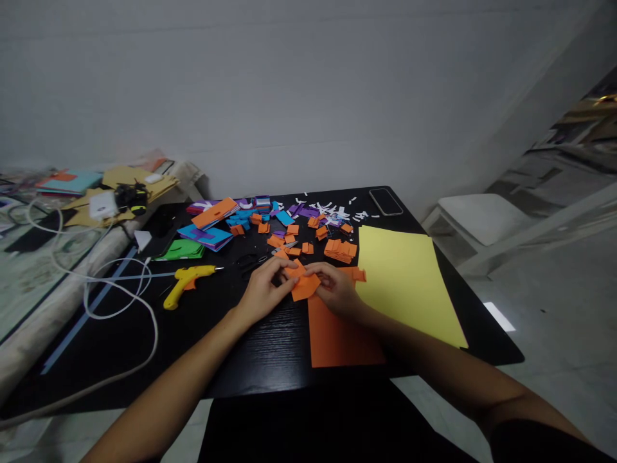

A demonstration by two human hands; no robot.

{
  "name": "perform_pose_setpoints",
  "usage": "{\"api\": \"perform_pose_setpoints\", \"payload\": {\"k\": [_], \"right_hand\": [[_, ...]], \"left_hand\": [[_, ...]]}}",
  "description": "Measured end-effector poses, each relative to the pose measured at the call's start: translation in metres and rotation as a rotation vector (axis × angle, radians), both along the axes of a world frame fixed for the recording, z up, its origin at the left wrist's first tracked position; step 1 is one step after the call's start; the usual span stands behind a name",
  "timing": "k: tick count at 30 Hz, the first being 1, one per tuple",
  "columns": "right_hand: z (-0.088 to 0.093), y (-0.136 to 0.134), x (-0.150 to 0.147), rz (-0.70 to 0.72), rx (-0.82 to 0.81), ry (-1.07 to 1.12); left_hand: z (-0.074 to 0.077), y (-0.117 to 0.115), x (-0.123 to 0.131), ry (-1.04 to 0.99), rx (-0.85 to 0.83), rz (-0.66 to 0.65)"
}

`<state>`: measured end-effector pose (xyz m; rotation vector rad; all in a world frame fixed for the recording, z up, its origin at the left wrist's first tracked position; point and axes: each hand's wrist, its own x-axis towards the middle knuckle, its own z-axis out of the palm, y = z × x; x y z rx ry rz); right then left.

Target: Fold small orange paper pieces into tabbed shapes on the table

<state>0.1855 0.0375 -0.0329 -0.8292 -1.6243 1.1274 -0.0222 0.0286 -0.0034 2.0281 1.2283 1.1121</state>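
Observation:
Between my two hands is a small folded piece of orange paper (303,288). My left hand (264,288) pinches its left side, and my right hand (336,289) has its fingers closed on the right side. Under my right hand lies a larger orange sheet (340,341), partly over the dark tabletop. Scissors (248,262) lie just beyond my left hand, partly hidden. Small folded orange pieces (340,249) are piled beyond my right hand, with several more scattered around.
A yellow sheet (409,283) covers the right side. A yellow glue gun (189,283) and a white cable (154,328) lie left. Coloured paper stacks (212,236), white scraps (332,213) and a phone (386,201) are at the back. A white chair (477,218) stands right.

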Motion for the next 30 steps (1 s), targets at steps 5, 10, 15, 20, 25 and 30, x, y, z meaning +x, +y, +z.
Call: {"api": "perform_pose_setpoints", "payload": {"k": [5, 10, 15, 20, 25, 30], "right_hand": [[0.003, 0.004, 0.004, 0.0, 0.006, -0.028], [0.011, 0.006, 0.005, -0.01, -0.219, 0.033], [0.013, 0.006, -0.001, 0.032, -0.522, 0.213], [0.011, 0.008, -0.004, 0.014, -0.704, 0.348], [0.007, 0.009, -0.004, 0.086, -0.771, 0.296], [0.007, 0.007, -0.001, 0.067, -0.651, 0.139]], "left_hand": [[-0.002, 0.003, -0.001, -0.049, -0.017, -0.008], [-0.004, 0.005, -0.001, -0.097, -0.049, -0.013], [-0.004, 0.004, 0.0, -0.116, -0.044, -0.007], [-0.004, 0.002, 0.001, -0.127, -0.021, -0.002], [-0.004, 0.0, 0.003, -0.134, 0.001, 0.017], [-0.004, 0.0, 0.003, -0.124, 0.001, 0.028]]}}
